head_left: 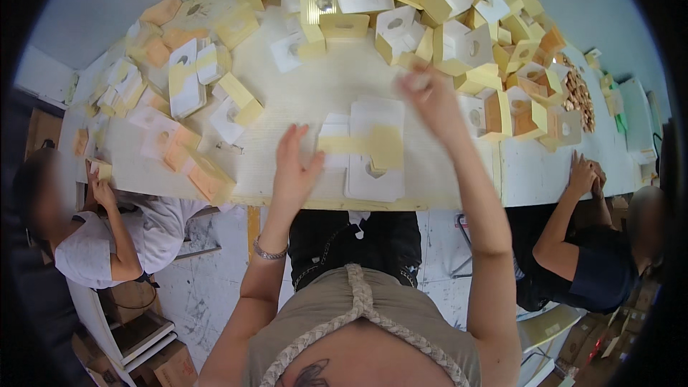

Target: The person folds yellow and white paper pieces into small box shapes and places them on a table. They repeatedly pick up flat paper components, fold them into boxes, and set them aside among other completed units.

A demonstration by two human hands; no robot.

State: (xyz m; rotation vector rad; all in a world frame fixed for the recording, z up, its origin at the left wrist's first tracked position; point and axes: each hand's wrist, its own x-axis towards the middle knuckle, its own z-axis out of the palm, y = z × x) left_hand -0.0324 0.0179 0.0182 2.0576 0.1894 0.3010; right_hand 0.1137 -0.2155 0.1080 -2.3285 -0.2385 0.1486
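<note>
In front of me on the table lies a stack of flat white-and-yellow card box blanks, with rounded corners and a cut-out. My left hand is just left of it, fingers and thumb apart, holding nothing. Raised at the upper right of the stack is my right hand. Motion smears its fingers, so whether they hold anything is hidden. Beyond it rises a heap of folded yellow-and-white card boxes, many with round holes.
More card pieces and orange-toned boxes lie on the table to the left. Small copper-coloured pieces form a pile at the right. One person sits at the left, another at the right, hands at the table.
</note>
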